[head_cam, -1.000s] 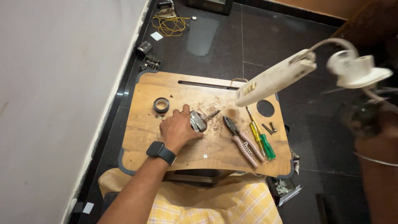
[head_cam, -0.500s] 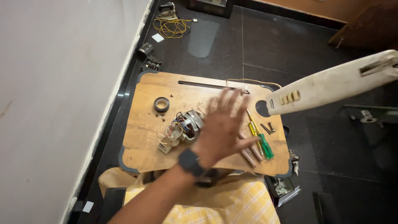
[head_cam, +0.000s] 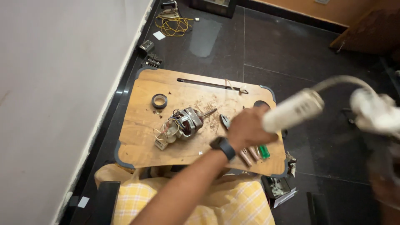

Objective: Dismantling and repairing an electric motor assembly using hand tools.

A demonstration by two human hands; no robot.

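Down at the middle of the view, a wooden worktop (head_cam: pixel 141 137) with rounded dark corners rests over the person's lap, which is covered in yellow checked cloth. Across it from about 7 o'clock comes the left hand (head_cam: pixel 246 130), a dark smartwatch (head_cam: pixel 224 147) on its wrist, the back of the hand turned up over the tool handles at the worktop's 4 o'clock side. Its grip is curled, but whether the fingers close on anything cannot be told — they are hidden under the hand. Just below the hand a green screwdriver handle (head_cam: pixel 263 151) and the reddish-brown handles of pliers (head_cam: pixel 249 156) stick out, with the pliers' dark head (head_cam: pixel 225 121) showing just at the hand's 9 o'clock. A small electric motor (head_cam: pixel 183 125), with its shaft pointing to 2 o'clock and loose wires at its 8 o'clock end, lies at the worktop's centre among wood shavings. A roll of dark tape (head_cam: pixel 159 101) lies flat near 10 o'clock from the motor, apart from it. At 3 o'clock in the view a blurred white lamp-like wand (head_cam: pixel 293 110) on a bent neck crosses just beside the hand; the right hand is not seen. On the dark tiled floor at 12 o'clock lies a tangle of yellow wire (head_cam: pixel 175 25).
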